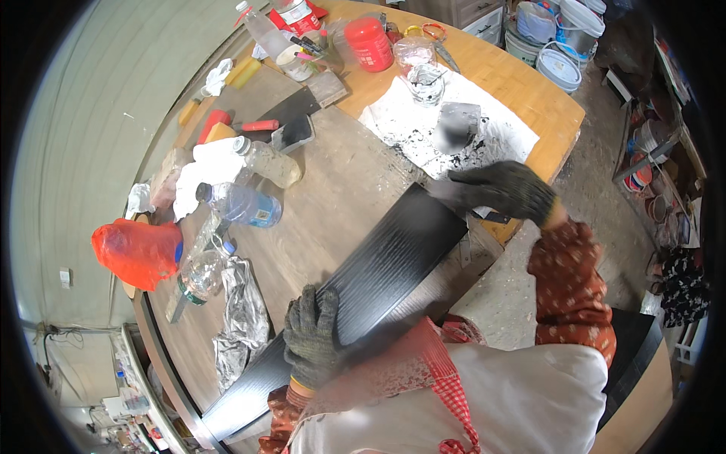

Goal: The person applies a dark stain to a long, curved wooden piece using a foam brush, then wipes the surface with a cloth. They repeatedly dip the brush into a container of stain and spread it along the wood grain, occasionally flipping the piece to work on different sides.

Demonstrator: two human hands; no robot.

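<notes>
A long black ridged panel (393,257) lies slantwise across the table, its far end toward the upper right. My left hand (311,333), in a dark grey knitted glove, rests on the panel's near part with fingers stretched over the ridges. At the far end is my right hand (507,193), gloved the same way, its fingers closed around a small pale grey piece (446,193), blurred and partly hidden. Just beyond it, a black-stained white sheet (386,121) bears a smeared jar (426,85) and a dark-stained block-like item (458,127).
Plastic bottles (243,204), a red bag (140,253) and a crumpled grey cloth (240,318) lie along the table's left side. A red-lidded jar (368,44) stands at the back. Buckets (560,68) sit on the floor beyond the table's right edge.
</notes>
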